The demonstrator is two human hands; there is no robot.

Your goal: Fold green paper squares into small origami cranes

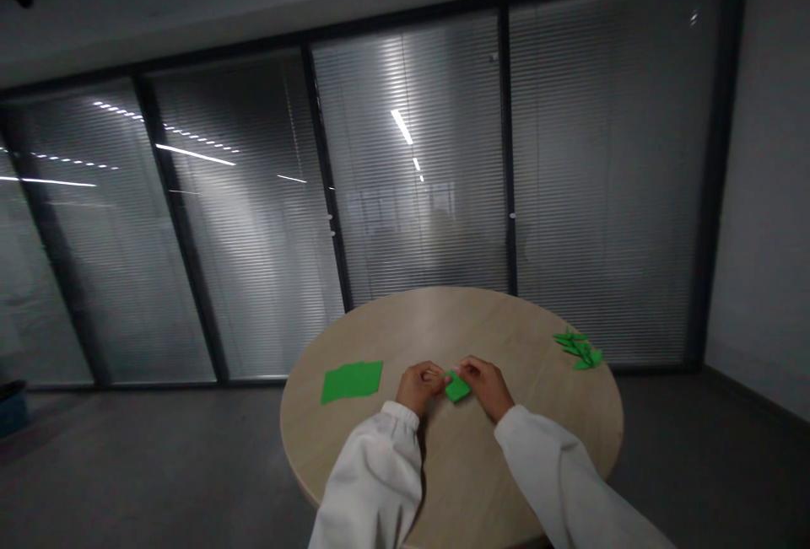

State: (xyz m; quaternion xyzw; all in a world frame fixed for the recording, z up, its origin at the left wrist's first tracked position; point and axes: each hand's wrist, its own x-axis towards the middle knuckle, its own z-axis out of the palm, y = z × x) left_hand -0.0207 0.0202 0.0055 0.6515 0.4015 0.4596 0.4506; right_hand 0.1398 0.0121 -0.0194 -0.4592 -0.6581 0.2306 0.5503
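Note:
Over the middle of the round wooden table [456, 481], a small folded piece of green paper [457, 389] is held between my two hands. My left hand [420, 386] pinches its left corner, with the fingers curled. On the far right edge of the paper, my right hand [486, 382] grips it between thumb and fingers. Exact fingertip contact is too small to make out. Left of my left hand lies a flat stack of green paper sheets [352, 382]. Toward the right edge of the table sits a pile of folded green paper pieces [579, 350].
Behind the table stands a glass partition [411, 161] with blinds and dark frames. A plain wall [765, 195] rises at the right. On the grey floor at the far left is a dark blue bin-like container [13, 407], partly cut off.

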